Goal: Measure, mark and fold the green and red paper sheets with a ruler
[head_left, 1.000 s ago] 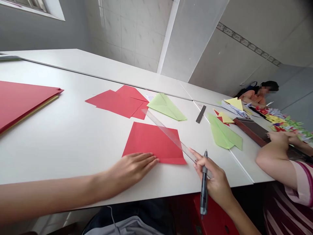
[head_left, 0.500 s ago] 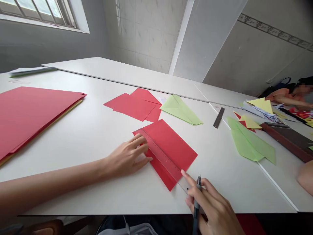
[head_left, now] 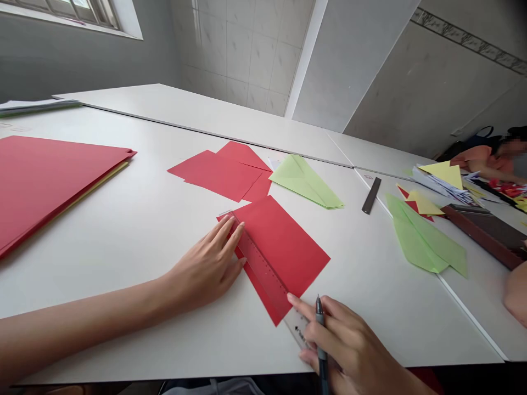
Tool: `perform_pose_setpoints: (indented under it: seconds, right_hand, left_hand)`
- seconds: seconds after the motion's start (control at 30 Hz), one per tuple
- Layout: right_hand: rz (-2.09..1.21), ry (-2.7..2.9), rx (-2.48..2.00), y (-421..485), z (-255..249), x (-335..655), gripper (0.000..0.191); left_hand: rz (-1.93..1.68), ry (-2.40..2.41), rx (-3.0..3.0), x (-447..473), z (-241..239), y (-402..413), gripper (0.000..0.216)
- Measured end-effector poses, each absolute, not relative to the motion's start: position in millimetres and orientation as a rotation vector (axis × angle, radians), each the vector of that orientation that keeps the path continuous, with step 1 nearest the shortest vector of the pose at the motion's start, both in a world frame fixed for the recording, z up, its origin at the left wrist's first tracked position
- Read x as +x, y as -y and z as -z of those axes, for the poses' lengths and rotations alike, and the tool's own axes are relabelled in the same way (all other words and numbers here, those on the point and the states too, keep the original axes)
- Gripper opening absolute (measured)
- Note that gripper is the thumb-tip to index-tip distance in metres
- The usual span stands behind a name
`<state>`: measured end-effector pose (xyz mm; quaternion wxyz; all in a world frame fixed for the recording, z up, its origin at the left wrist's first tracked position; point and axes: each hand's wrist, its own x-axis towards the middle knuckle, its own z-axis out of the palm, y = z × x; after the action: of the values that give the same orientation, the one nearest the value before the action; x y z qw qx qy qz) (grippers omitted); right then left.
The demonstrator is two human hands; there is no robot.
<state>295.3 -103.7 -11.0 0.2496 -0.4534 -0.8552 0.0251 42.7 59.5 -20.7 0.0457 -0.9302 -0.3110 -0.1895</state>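
A clear ruler (head_left: 265, 264) lies slantwise over a red sheet of paper (head_left: 290, 236) on the white table, its lower end sticking out past the sheet. My left hand (head_left: 216, 258) rests with outstretched fingertips on the ruler's upper end, holding nothing in its grasp. In my right hand (head_left: 349, 340) a dark pen (head_left: 320, 329) is gripped between the fingers, tip pointing up and away from the paper. The right index fingertip touches the ruler near the sheet's lower edge. Part of the ruler's lower end is hidden behind that hand.
Red paper pieces (head_left: 222, 173) and folded green paper (head_left: 302, 181) lie beyond. A large red stack (head_left: 53, 186) is at left. To the right are a dark strip (head_left: 371, 196), more green paper (head_left: 420, 236) and a brown box-like object (head_left: 486, 233). Another person (head_left: 481, 162) sits far right.
The ruler has shifted up and left across the red sheet. My left fingers have straightened onto its upper end. My right hand has moved slightly left, still with the pen.
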Motion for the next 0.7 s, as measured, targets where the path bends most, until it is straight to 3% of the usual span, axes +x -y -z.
perform_pose_setpoints:
  seconds: [0.07, 0.17, 0.4, 0.6, 0.7]
  right_hand:
    - [-0.191, 2.438, -1.139, 85, -4, 311, 0.013]
    - [-0.104, 2.407, -1.225, 44, -18, 349, 0.017]
    - [0.079, 2.342, -1.585, -25, 2, 423, 0.036]
    - [0.194, 2.09, -1.737, -9, 6, 383, 0.047]
    - [-0.002, 2.411, -1.55, 7, 2, 338, 0.063]
  left_hand:
    - [0.529, 0.873, -2.896, 42, 17, -65, 0.056]
    - [0.388, 0.736, -3.032, 43, 10, -74, 0.055]
    - [0.266, 0.848, -3.077, 53, 6, -76, 0.057]
    - [0.267, 0.915, -3.036, 58, 6, -67, 0.078]
    - [0.315, 0.902, -2.987, 58, 6, -65, 0.077]
